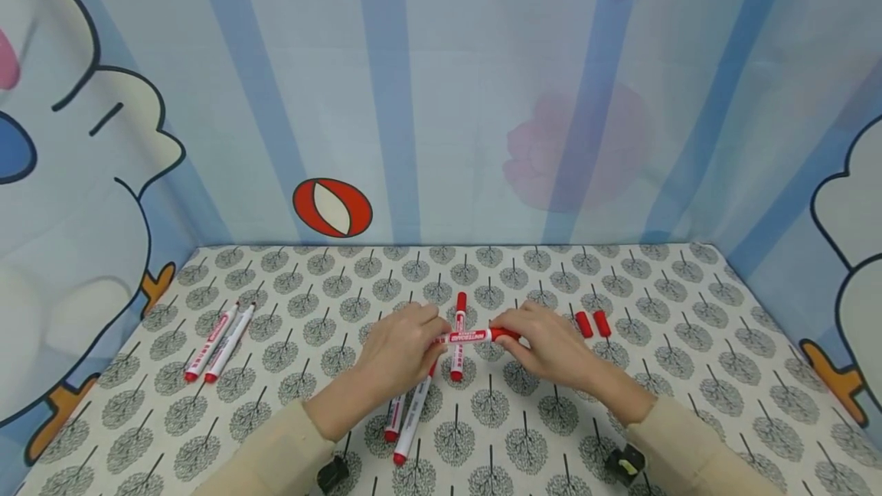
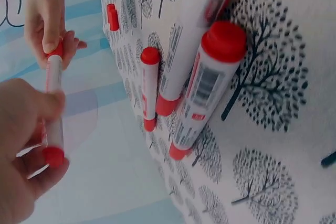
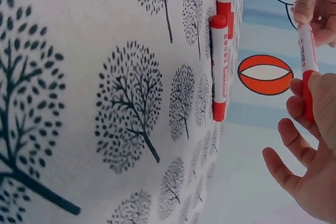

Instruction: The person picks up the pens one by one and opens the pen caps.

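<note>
Between both hands, above the table, is a red-and-white whiteboard marker (image 1: 470,337) with its red cap on. My left hand (image 1: 402,344) grips the white barrel near its red end plug. On the other end, my right hand (image 1: 550,344) pinches the red cap (image 3: 308,98) between thumb and index finger, its other fingers spread loosely. Beneath the held marker lies another capped marker (image 1: 458,366). Two more capped markers (image 2: 210,87) lie side by side below my left hand, partly hidden by it in the head view.
Two uncapped markers (image 1: 220,344) lie side by side at the left of the patterned tablecloth (image 1: 310,419). Two loose red caps (image 1: 592,324) lie to the right, beyond my right hand. A printed fabric backdrop (image 1: 455,98) rises behind the table's far edge.
</note>
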Motion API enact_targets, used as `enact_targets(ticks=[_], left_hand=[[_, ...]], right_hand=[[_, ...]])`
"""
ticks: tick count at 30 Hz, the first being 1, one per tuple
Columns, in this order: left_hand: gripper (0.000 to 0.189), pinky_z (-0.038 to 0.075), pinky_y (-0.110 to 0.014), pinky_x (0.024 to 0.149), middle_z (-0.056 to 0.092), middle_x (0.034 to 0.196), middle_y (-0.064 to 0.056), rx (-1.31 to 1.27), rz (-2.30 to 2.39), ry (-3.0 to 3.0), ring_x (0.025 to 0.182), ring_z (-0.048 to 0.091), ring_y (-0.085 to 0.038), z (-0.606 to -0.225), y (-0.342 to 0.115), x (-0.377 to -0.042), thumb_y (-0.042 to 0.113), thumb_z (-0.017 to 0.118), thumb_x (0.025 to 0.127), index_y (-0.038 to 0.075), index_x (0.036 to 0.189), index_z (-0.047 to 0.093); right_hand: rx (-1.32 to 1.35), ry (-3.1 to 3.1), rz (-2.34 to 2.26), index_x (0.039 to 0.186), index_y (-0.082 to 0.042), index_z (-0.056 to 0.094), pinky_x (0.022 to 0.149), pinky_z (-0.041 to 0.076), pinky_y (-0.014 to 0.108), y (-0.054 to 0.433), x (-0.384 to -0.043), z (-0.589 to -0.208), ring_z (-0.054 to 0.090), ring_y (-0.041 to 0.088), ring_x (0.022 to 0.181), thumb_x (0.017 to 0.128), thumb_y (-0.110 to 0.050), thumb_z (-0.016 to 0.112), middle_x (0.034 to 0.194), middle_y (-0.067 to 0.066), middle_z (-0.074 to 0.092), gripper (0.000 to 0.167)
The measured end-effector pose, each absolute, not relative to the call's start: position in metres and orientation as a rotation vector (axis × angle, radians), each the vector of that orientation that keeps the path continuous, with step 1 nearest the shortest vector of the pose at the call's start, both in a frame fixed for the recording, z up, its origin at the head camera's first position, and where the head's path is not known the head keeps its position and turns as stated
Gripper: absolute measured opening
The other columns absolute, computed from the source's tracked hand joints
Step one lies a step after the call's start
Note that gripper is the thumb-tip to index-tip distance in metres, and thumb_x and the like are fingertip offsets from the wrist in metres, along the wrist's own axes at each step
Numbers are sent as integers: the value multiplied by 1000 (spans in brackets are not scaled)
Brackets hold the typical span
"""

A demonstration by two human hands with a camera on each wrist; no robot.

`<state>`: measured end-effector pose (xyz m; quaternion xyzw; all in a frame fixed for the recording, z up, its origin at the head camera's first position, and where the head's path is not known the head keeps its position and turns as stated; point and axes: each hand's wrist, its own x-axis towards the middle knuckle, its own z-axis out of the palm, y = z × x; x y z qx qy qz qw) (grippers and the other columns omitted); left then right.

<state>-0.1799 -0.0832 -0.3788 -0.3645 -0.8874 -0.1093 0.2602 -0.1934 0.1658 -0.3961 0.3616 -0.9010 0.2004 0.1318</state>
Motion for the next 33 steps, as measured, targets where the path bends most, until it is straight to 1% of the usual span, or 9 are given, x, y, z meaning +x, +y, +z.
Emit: enact_targets(ticks=[2,5,7,9,11,14,22,29,33], left_hand=[[17,33,-13,52,54,74,7,-973,-286,-2390,63,42,-6,-378,-92,-182,14,76,72,14,88,69],[19,32,-15,49,52,72,7,-913,-284,-2397,62,42,-7,-375,-110,-184,12,78,69,14,87,70],[20,31,-15,47,50,71,8,-869,-275,-2427,61,41,-6,-375,-120,-185,14,79,69,16,87,71],[20,30,-15,45,50,71,9,-843,-272,-2456,61,40,-6,-374,-125,-185,15,79,70,17,88,71],[20,30,-15,46,49,72,10,-837,-262,-2479,61,40,-5,-373,-126,-186,19,78,71,18,89,70],[20,30,-14,46,48,73,10,-845,-249,-2490,61,39,-5,-373,-126,-187,20,78,71,18,90,70],[20,32,-14,47,49,73,10,-798,-253,-2551,61,39,-3,-375,-127,-186,22,78,72,20,90,70],[21,36,-16,49,53,76,8,-705,-281,-2665,65,44,-4,-379,-133,-186,23,76,74,20,93,69],[21,39,-18,50,55,77,8,-619,-272,-2726,67,47,-5,-382,-139,-187,24,76,74,21,93,68]], right_hand=[[1043,-2598,596,99,-15,67,67,47,26,175,-195,-399,56,11,76,86,-16,63,89,-6,66,13],[988,-2578,596,97,-12,66,69,49,28,195,-196,-404,58,9,77,85,-10,63,89,-2,67,13],[935,-2581,584,97,-12,66,62,47,24,206,-195,-404,57,9,75,84,-10,64,88,-3,66,13],[906,-2582,579,96,-12,66,61,46,22,210,-196,-404,56,7,73,84,-12,65,87,-5,66,13],[906,-2577,576,97,-13,66,62,46,23,210,-196,-402,56,7,75,84,-14,65,88,-6,66,14],[920,-2572,581,99,-14,65,64,47,23,208,-198,-400,56,7,76,84,-16,65,90,-7,66,15],[913,-2566,576,97,-15,66,65,48,24,205,-198,-401,57,6,77,79,-14,69,89,-8,67,18],[904,-2554,553,100,-16,66,64,48,24,207,-197,-403,58,9,77,78,-12,70,92,-6,68,23],[885,-2566,570,101,-16,66,65,48,25,207,-197,-403,57,8,78,78,-14,70,92,-6,68,23]])
